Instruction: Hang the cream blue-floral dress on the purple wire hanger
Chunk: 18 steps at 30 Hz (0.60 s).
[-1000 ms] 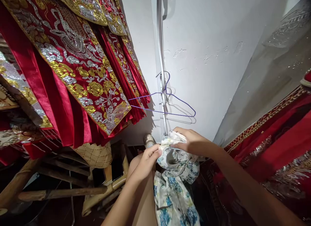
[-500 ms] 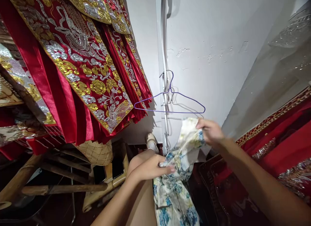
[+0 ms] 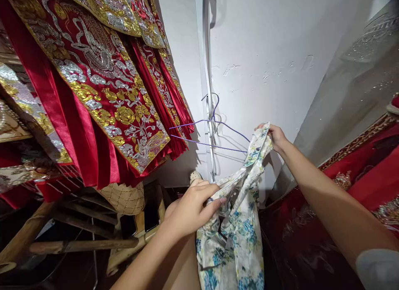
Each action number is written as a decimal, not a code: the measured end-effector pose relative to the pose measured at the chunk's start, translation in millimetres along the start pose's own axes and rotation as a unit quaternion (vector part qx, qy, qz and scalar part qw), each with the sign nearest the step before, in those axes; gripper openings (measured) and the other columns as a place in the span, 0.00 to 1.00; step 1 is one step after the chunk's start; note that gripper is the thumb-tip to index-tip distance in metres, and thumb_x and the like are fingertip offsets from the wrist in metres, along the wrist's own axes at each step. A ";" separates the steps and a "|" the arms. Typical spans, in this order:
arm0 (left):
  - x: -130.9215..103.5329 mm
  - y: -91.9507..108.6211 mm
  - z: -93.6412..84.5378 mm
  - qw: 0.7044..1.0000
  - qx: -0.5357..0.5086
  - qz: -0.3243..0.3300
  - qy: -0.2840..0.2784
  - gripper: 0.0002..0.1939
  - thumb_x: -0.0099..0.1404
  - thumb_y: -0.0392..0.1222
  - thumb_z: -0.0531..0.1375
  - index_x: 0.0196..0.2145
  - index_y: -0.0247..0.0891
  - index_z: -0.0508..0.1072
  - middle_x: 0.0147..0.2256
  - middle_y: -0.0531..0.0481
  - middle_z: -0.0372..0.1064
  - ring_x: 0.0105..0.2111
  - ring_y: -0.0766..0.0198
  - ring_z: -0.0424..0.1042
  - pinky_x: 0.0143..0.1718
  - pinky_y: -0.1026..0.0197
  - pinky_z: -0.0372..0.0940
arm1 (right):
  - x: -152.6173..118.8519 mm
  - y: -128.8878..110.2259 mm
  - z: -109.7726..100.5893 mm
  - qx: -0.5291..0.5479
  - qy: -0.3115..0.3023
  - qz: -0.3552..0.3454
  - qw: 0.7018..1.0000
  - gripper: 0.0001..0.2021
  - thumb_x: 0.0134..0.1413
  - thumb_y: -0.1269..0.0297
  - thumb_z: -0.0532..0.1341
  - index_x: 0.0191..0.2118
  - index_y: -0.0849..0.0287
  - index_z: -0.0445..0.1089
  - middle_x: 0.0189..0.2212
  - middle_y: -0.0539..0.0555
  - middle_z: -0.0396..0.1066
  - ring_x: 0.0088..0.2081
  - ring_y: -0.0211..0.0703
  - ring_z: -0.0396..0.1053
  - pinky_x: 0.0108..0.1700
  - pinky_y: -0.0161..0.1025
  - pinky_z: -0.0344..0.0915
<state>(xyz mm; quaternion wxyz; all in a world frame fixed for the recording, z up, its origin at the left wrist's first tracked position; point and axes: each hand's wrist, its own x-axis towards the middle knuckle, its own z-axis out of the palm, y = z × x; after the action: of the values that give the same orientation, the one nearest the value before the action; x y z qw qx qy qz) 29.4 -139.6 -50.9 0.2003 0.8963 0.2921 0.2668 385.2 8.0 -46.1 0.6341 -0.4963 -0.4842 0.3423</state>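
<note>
A person's left hand (image 3: 201, 202) grips a white cloth garment (image 3: 246, 236) printed with blue and yellow-green flowers, thumb and fingers closed on its edge. The right hand (image 3: 276, 137), higher up and farther out, clasps a bunched upper end of the same cloth, with some of its fingers hidden behind the fabric. Between the two hands the edge stretches in a slant; below, the garment drops in loose folds beside the person's bare leg (image 3: 183, 261).

Just beside the right hand, the right end of a thin purple clothes hanger (image 3: 224, 147) disappears at the raised cloth; whether it lies inside or behind the fabric cannot be told. The hanger's hook curls at a narrow white upright strip (image 3: 205, 53) in front of a scuffed white wall (image 3: 264, 40), while its left end meets the lower corner of a red satin costume (image 3: 124, 115) worked in gold and silver sequins.

Below the costume, near the left forearm, a beige quilted item (image 3: 124, 198) sits above bamboo furniture (image 3: 84, 246) with rounded poles. A pale perforated shoe (image 3: 195, 176) shows partly beyond the left hand. At the far right, past the right forearm, red fabric (image 3: 370, 173) with a gold-patterned border spreads toward the edge of view, and a pale sleeve (image 3: 378, 267) covers part of the right arm.
</note>
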 end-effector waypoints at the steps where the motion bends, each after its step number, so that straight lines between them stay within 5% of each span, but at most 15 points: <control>1: 1.8 1.8 2.7 1.000 -0.020 -0.005 0.008 0.19 0.73 0.50 0.53 0.26 0.39 0.63 0.26 0.51 0.62 0.32 0.60 0.61 0.39 0.58 0.56 | 5.7 -0.5 7.3 0.012 -0.034 0.030 0.999 0.08 0.39 0.57 0.58 0.20 0.53 0.60 0.15 0.51 0.64 0.22 0.44 0.66 0.26 0.40 0.65; 7: 0.7 -11.7 2.7 0.979 -0.162 -0.079 0.096 0.21 0.72 0.52 0.54 0.25 0.38 0.61 0.25 0.54 0.54 0.28 0.65 0.56 0.31 0.62 0.53 | 12.6 -5.5 45.5 0.056 -0.200 0.142 0.968 0.06 0.38 0.65 0.64 0.23 0.56 0.64 0.19 0.57 0.72 0.25 0.51 0.73 0.30 0.44 0.72; 13: -10.0 -47.8 -14.9 0.934 -0.195 -0.139 0.265 0.20 0.70 0.54 0.56 0.26 0.37 0.65 0.26 0.54 0.57 0.27 0.66 0.56 0.29 0.64 0.54 | -3.4 -20.7 60.3 0.103 -0.248 0.147 0.952 0.06 0.42 0.68 0.66 0.31 0.59 0.71 0.21 0.54 0.74 0.22 0.45 0.72 0.25 0.39 0.68; 18: -19.9 -91.8 -33.6 0.969 -0.048 -0.154 0.188 0.21 0.68 0.52 0.58 0.21 0.38 0.65 0.22 0.53 0.58 0.26 0.63 0.58 0.30 0.63 0.54 | -10.4 -36.0 43.1 0.122 -0.260 0.135 0.948 0.06 0.44 0.69 0.65 0.33 0.61 0.76 0.24 0.54 0.76 0.24 0.42 0.73 0.30 0.38 0.69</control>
<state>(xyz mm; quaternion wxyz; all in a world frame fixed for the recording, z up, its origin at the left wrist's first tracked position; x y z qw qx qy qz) -42.5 -76.6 -79.3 0.2229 0.7637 0.4459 0.4102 339.3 1.5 -12.7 0.4895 -0.3703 -0.5151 0.5983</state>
